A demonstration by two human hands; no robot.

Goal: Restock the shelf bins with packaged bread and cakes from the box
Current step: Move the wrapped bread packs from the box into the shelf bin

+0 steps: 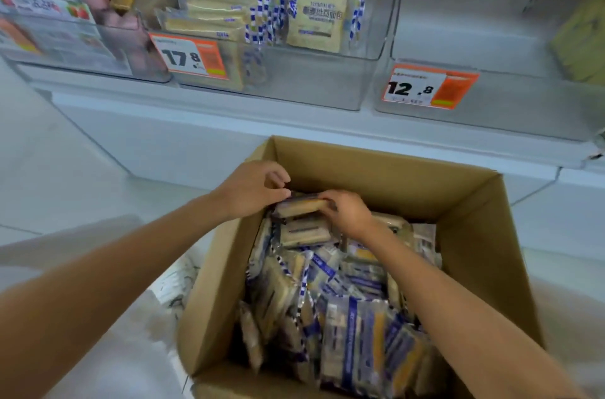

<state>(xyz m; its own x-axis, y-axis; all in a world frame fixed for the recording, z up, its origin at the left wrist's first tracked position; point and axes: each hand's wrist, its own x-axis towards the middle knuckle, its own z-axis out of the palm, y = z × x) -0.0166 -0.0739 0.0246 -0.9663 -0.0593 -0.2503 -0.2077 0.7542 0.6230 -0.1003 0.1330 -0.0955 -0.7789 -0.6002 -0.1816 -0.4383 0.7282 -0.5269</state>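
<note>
An open cardboard box [471,235] stands on the floor below the shelf, filled with several blue-and-white packaged breads [347,326]. Both my hands are inside its far end. My left hand [252,191] and my right hand [347,212] grip the same bread pack [299,206] from either side, at the top of the pile. Above, a clear shelf bin [294,81] with a 17.8 price tag holds rows of the same kind of bread.
A clear bin [510,104] tagged 12.8 sits to the right, mostly bare with yellowish packs at its far right. Bins at the left hold strawberry-printed and pink packs [42,2]. White shelf base and pale floor tiles surround the box.
</note>
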